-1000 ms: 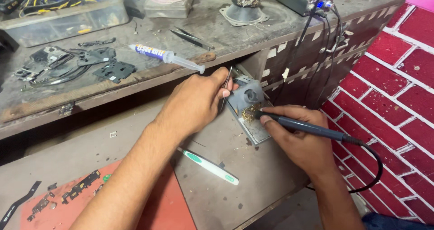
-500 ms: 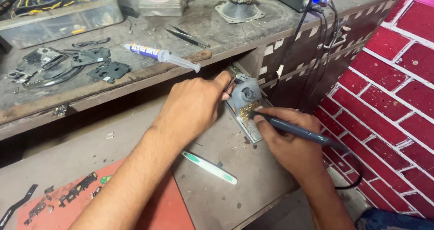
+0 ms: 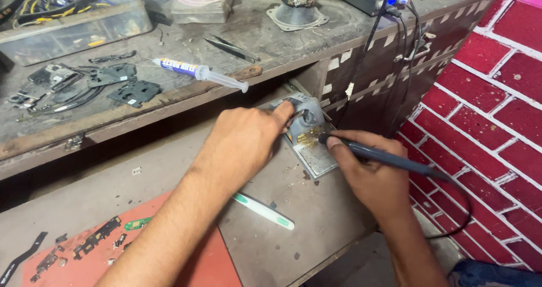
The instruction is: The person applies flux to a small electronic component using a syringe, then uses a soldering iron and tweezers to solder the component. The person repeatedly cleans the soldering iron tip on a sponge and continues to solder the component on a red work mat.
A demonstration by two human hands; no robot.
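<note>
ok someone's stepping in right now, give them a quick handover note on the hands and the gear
Left hand: resting on the grey soldering-iron stand, steadying it.
Right hand: holding the soldering iron like a pen, tip in the brass wool of the stand.
Nearby: white and green tool on the lower bench; syringe tube and tweezers on the upper shelf; small dark parts on the red mat.
Done: iron is at the cleaner.
Left: no part under the iron yet.
</note>
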